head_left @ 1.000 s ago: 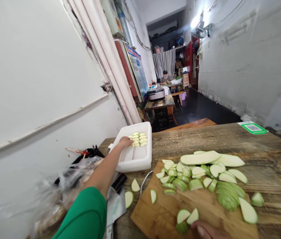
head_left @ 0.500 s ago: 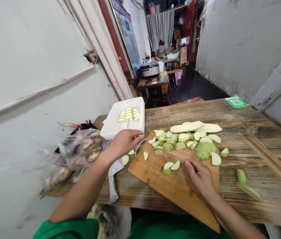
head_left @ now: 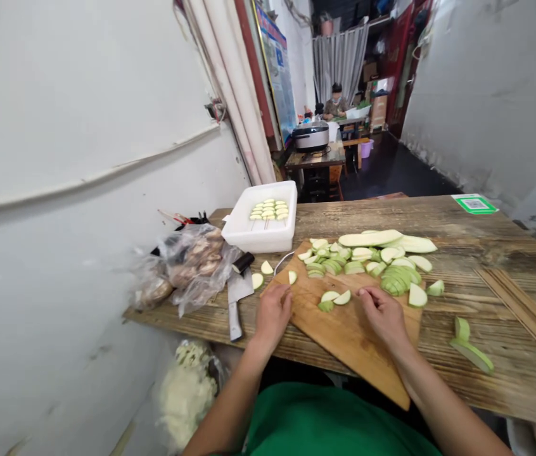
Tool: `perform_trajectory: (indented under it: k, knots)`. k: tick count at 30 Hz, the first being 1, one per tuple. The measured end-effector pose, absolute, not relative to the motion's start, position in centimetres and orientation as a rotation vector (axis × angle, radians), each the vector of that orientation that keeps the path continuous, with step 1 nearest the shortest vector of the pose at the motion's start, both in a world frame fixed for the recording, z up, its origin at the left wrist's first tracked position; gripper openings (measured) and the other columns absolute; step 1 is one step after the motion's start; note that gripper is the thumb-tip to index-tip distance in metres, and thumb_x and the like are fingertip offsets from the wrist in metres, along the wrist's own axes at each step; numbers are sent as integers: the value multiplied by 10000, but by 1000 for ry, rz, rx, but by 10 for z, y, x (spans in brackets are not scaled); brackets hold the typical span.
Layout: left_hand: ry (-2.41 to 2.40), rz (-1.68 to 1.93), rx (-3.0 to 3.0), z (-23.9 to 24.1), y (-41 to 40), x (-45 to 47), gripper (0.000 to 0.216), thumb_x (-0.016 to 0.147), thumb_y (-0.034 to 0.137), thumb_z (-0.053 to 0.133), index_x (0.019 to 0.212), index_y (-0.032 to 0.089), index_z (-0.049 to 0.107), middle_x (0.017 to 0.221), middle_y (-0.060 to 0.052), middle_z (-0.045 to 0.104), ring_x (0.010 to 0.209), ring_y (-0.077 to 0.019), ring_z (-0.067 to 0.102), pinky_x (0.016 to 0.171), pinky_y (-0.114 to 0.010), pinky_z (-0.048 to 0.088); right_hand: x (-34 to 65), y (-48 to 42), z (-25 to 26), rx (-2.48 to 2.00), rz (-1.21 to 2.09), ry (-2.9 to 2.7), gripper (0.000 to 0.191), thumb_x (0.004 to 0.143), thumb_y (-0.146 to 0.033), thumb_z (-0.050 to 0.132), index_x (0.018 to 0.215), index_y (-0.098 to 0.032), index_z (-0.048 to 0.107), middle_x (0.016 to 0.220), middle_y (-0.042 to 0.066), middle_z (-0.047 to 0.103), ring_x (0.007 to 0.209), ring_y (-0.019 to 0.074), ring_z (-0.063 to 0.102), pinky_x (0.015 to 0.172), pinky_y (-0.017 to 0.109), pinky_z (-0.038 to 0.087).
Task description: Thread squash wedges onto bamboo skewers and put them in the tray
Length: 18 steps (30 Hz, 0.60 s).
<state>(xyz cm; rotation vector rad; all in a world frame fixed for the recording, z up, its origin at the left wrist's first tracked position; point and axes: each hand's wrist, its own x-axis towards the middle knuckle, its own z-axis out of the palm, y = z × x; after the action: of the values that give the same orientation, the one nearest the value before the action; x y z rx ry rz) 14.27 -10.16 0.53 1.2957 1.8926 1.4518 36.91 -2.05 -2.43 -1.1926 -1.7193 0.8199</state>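
At the left edge of the wooden cutting board (head_left: 339,335), my left hand (head_left: 275,313) is closed with fingers curled, just below a pale half-slice (head_left: 292,277); anything inside it is hidden. My right hand (head_left: 382,310) pinches thumb and fingertips together over the board; what they hold, if anything, is too small to make out. Between the hands lie a few green-skinned half-slices (head_left: 342,297), apparently squash. More cut slices (head_left: 394,280) heap along the board's far side. Peeled long pieces (head_left: 370,238) rest behind them. Threaded slices (head_left: 268,209) sit on sticks in a white tray (head_left: 261,240).
A cleaver (head_left: 239,288) lies left of the board beside a dark cylindrical piece (head_left: 242,263). Plastic bags of brownish food (head_left: 199,256) stand by the wall. Thin wooden strips (head_left: 529,310) and squash offcuts (head_left: 471,354) are at right. Below hangs bagged cauliflower (head_left: 187,392). A person (head_left: 336,104) sits far back.
My left hand has come down and back from beside the white tray to the board's left edge. My right hand stays nearly in place over the board. The view has shifted left.
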Motion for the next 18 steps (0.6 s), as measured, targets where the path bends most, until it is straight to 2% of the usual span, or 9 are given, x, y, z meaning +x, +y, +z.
perform_trajectory:
  k: [6,9,14,16,18]
  knots:
    - [1909,1367,1324,-10,-111,143,147,671,192,651,807,224,696,920,-83,654,978,-260,543,980,-384,353,370,-37,-8,-1173,658,-1774,317,849,-338,413,797,-140,655,728,67,685,643,177,611,606,258,460]
    - [1950,1276,1502,-15,-98,149,158,695,221,631,844,233,682,969,-72,644,993,-252,547,979,-370,356,400,-37,14,-1226,416,-1909,284,850,-312,429,932,-169,660,777,50,691,632,156,614,604,236,457]
    - [2134,1139,1817,-14,-69,153,226,771,272,524,963,214,630,1108,-91,586,1055,-266,508,974,-381,354,511,-7,42,-1931,-130,-1880,310,849,-279,442,1059,-150,630,983,122,653,823,218,619,716,294,449]
    - [2172,1115,1885,-12,-58,153,244,782,273,503,989,211,617,1126,-95,569,1055,-268,497,967,-385,355,553,5,39,-2268,-196,-1943,317,840,-300,460,1043,-129,634,1004,170,623,919,268,591,732,330,442]
    - [2156,1128,1906,-13,-49,153,243,784,271,498,985,206,618,1101,-98,572,1023,-267,504,950,-382,364,580,11,30,-2380,-172,-1933,309,818,-289,491,963,-73,657,976,222,613,907,313,590,706,369,440]
